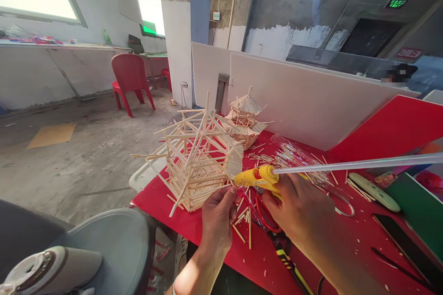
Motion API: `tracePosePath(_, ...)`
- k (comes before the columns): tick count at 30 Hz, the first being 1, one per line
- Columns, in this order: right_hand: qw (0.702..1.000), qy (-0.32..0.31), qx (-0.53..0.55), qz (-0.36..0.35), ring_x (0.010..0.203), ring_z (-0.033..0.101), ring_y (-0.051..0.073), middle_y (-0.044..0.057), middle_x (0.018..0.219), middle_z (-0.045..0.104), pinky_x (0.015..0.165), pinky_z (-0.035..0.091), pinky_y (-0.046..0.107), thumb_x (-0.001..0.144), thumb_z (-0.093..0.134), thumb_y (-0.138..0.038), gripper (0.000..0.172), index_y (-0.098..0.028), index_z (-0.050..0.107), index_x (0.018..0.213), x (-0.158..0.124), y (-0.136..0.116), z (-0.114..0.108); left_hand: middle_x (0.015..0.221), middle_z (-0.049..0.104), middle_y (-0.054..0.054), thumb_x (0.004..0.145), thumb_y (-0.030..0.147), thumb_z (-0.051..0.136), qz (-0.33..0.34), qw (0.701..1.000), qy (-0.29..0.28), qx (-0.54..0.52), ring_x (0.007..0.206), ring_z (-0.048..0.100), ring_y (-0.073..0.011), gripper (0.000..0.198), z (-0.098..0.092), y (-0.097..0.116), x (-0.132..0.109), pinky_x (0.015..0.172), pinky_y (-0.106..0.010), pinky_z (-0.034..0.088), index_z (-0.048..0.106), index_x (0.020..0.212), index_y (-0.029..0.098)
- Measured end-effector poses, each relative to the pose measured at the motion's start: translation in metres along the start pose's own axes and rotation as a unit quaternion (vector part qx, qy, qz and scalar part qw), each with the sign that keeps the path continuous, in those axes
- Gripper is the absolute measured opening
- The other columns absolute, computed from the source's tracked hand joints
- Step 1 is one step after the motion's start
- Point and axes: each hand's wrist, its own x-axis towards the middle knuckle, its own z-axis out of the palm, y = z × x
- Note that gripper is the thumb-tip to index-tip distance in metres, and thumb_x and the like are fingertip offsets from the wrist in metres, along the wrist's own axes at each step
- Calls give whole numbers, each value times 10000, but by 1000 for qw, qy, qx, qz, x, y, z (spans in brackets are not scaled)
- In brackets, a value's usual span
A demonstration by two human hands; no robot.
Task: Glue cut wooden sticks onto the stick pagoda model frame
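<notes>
My right hand is wrapped round a yellow hot glue gun. A long clear glue stick runs out of its back to the right. The gun's nozzle points left, at the lower right corner of a pavilion frame of wooden sticks. Right below the nozzle, the fingers of my left hand are pinched together at that corner; what they hold is too small to make out. A strip of stick roofing covers the frame's right side, while its other roof sides show bare rods.
Behind stands a second stick pavilion with roofing. Loose sticks, red-handled pliers, a bundle of sticks in plastic and a phone lie on the red table. A grey stool bears a cup at left.
</notes>
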Motion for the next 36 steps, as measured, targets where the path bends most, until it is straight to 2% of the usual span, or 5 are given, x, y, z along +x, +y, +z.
tracePosePath(19, 1000, -2, 7, -5, 609, 570, 161, 11, 731, 618, 565, 360, 285, 869, 571, -220, 48, -184, 593, 893, -2, 5, 0, 519, 616, 17, 537, 358, 908, -14, 1000, -2, 3, 346, 384, -15, 331, 3, 5, 2, 348, -155, 216, 694, 642, 128)
tracePosePath(36, 1000, 6, 9, -25, 634, 594, 164, 4, 728, 617, 584, 379, 287, 870, 579, -223, 87, -183, 594, 946, -2, 6, -3, 532, 614, 16, 576, 351, 899, -9, 1000, -26, 6, 351, 382, -10, 309, -8, 4, 5, 349, -152, 216, 734, 702, 121)
